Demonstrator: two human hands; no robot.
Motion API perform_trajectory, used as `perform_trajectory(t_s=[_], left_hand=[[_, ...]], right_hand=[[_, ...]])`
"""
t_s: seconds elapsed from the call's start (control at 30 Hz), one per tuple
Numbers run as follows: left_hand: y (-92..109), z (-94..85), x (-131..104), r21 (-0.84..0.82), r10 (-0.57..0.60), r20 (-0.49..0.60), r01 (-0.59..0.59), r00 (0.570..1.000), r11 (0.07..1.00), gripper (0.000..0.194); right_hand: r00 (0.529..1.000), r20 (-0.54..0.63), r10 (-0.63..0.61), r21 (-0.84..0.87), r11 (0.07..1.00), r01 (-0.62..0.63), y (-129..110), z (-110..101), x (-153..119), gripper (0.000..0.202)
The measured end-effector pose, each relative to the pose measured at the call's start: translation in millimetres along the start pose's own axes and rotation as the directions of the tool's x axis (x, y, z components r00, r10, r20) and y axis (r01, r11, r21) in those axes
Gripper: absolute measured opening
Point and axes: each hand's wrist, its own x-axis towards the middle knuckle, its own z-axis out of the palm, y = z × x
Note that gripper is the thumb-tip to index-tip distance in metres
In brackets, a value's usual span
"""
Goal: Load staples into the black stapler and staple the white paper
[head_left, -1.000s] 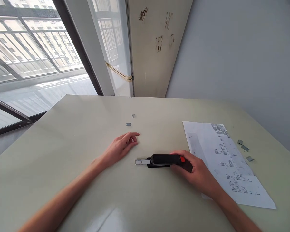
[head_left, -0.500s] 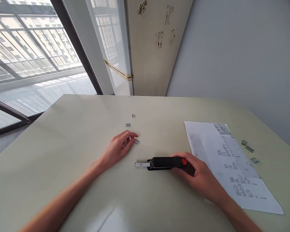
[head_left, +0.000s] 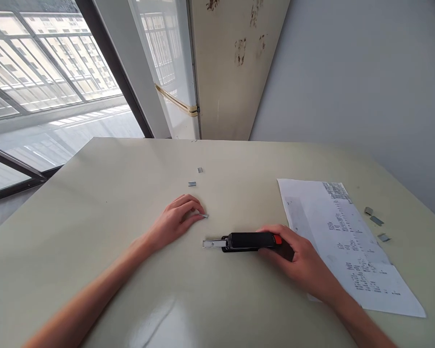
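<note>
My left hand (head_left: 179, 216) rests on the pale table with thumb and fingertips closed on a small grey staple strip (head_left: 205, 216). To its right lies a black stapler (head_left: 252, 241) with a red part at its rear end and a metal tray sticking out to the left. My right hand (head_left: 297, 258) grips the stapler's rear end, thumb on the near side and fingers on the far side. Beyond my left hand are two more staple strips, one nearer (head_left: 192, 183) and one farther (head_left: 200, 169).
A printed paper sheet (head_left: 348, 246) lies to the right, partly under my right hand. Past its right edge are three grey staple pieces (head_left: 377, 221). The table (head_left: 76, 212) reaches back towards a cabinet (head_left: 228, 96) and a wall.
The fingers of my left hand have closed on the staple strip, which has turned and tilted slightly. My right hand and the stapler look the same; the view has shifted slightly.
</note>
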Motion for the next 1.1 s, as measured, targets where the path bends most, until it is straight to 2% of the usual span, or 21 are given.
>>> perform_trajectory(t_s=[0.27, 0.53, 0.7, 0.8, 0.93, 1.1], left_hand=[[2.8, -6.2, -14.6, -0.051, -0.017, 0.037, 0.018, 0.999, 0.999, 0.023], [9.7, -2.5, -17.7, 0.042, -0.039, 0.033, 0.037, 0.999, 0.998, 0.023], [10.8, -5.8, -28.2, 0.078, -0.021, -0.027, 0.023, 0.999, 0.997, 0.024], [12.1, -8.2, -36.2, 0.08, -0.05, -0.054, 0.055, 0.997, 0.995, 0.024], [24.2, -9.9, -42.8, 0.082, -0.072, -0.08, 0.078, 0.994, 0.994, 0.022], [47.5, -7.5, -42.7, 0.093, 0.056, -0.126, -0.045, 0.99, 0.995, 0.015]], right_hand=[[1.0, -0.023, -0.007, -0.02, 1.0, 0.007, -2.5, 1.1, -1.6, 0.028], [1.0, -0.021, -0.004, 0.0, 1.0, 0.004, 1.1, 2.1, -1.6, 0.031], [0.999, -0.047, -0.018, 0.018, 1.0, 0.019, 1.4, 3.2, -2.1, 0.035], [0.999, -0.051, -0.016, 0.033, 0.999, 0.018, 0.6, 3.6, -2.6, 0.035], [0.998, -0.056, -0.006, 0.037, 0.999, 0.008, 0.0, 3.4, -3.4, 0.034], [1.0, -0.017, 0.011, 0.038, 0.999, -0.01, -1.3, 0.2, -3.9, 0.032]])
